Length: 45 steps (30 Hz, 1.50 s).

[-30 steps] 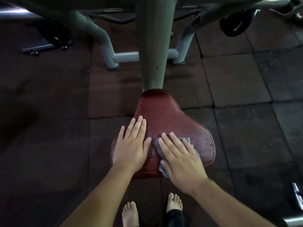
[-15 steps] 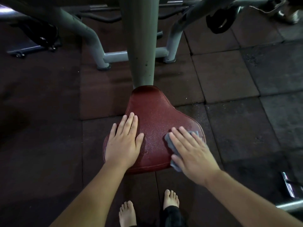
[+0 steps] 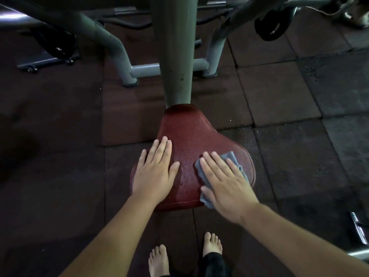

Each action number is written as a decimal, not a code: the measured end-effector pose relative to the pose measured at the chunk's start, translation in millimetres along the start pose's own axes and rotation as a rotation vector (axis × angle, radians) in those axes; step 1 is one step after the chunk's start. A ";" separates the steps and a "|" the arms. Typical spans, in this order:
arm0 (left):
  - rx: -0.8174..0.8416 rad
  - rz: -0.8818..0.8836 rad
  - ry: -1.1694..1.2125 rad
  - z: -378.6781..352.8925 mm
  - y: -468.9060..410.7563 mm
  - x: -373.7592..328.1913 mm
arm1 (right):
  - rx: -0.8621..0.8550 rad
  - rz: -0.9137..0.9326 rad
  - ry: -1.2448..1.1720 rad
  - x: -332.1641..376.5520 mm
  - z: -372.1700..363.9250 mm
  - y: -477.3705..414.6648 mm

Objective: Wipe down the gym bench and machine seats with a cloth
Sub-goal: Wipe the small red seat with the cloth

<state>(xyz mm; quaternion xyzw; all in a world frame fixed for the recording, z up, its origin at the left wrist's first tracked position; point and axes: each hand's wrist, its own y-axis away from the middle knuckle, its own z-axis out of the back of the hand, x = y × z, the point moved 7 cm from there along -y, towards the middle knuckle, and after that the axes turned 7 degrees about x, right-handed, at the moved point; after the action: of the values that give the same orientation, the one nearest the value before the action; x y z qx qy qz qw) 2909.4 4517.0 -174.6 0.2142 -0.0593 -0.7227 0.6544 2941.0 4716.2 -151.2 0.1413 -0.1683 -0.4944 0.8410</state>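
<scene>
A dark red padded machine seat (image 3: 186, 136) sits low in front of me, fixed to a thick grey post (image 3: 175, 56). Its surface looks damp and speckled. My left hand (image 3: 155, 172) lies flat on the seat's left half, fingers together, holding nothing. My right hand (image 3: 225, 182) presses flat on a grey cloth (image 3: 231, 156) on the seat's right half. Most of the cloth is hidden under the palm; its edges stick out at the fingertips and at the seat's near edge.
Grey machine frame tubes (image 3: 111, 48) and a crossbar (image 3: 145, 69) stand behind the seat. A black weight plate (image 3: 269, 29) hangs at the upper right. Metal parts (image 3: 359, 230) lie at the right edge. My bare feet (image 3: 159, 260) stand on rubber floor tiles (image 3: 275, 92).
My right hand slid the cloth from the seat's middle toward its right side, then slightly back. The left hand stayed flat on the left half. The camera shifted a little.
</scene>
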 end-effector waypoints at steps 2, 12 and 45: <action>0.032 -0.029 0.028 3.4 1.1 0.7 | 0.008 0.013 0.010 -16.7 12.4 -31.5; 0.001 0.016 0.080 -4.3 39.3 43.8 | -0.032 -0.012 -0.007 24.9 36.2 -97.5; -0.052 -0.004 0.199 -11.8 44.2 49.8 | -0.062 -0.163 -0.053 21.6 53.7 -160.4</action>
<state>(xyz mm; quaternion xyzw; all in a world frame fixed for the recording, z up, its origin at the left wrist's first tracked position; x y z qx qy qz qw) 2952.1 4464.9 -180.6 0.2680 0.0252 -0.7006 0.6609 2802.4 4617.7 -164.5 0.1152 -0.1631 -0.5697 0.7972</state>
